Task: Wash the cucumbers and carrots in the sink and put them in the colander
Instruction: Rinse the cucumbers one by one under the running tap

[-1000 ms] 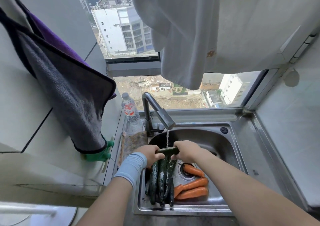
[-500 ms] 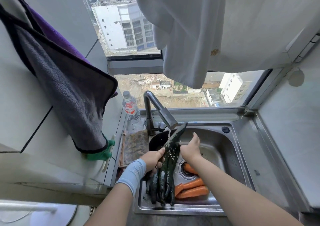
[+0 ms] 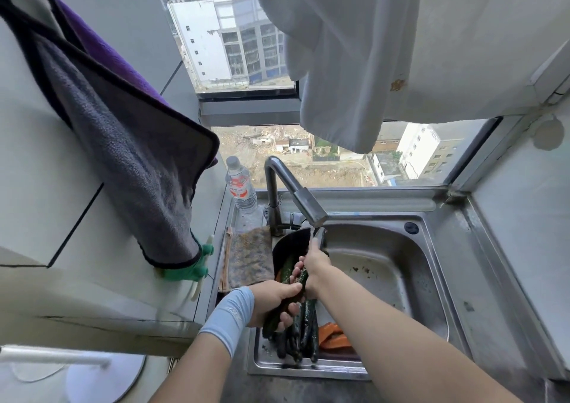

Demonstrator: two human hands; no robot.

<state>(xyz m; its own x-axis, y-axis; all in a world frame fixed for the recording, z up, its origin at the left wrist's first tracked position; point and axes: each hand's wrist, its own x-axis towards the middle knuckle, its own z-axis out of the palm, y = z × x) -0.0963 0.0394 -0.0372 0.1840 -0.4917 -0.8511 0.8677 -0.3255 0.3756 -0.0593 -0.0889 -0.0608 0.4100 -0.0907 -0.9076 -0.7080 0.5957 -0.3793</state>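
Observation:
I grip one dark green cucumber (image 3: 302,279) with both hands and hold it steeply tilted, its top end just under the faucet spout (image 3: 310,208). My left hand (image 3: 277,302) is closed on its lower part. My right hand (image 3: 315,265) is wrapped around its upper part. Several wet cucumbers (image 3: 297,339) lie in the front left of the steel sink (image 3: 308,369), with orange carrots (image 3: 332,337) beside them, partly hidden by my right forearm. A dark colander (image 3: 288,242) sits at the sink's back left, holding a cucumber (image 3: 287,268) and something orange.
A plastic water bottle (image 3: 241,186) stands behind the faucet by the window. A brown cloth (image 3: 246,257) lies left of the sink. A grey towel (image 3: 132,156) and a green glove (image 3: 191,268) hang at left; a white cloth (image 3: 339,63) hangs overhead.
The cucumber went from level under the running water to steeply tilted. My right hand, open beside it half a second ago, has closed on it, and my left hand moved down it.

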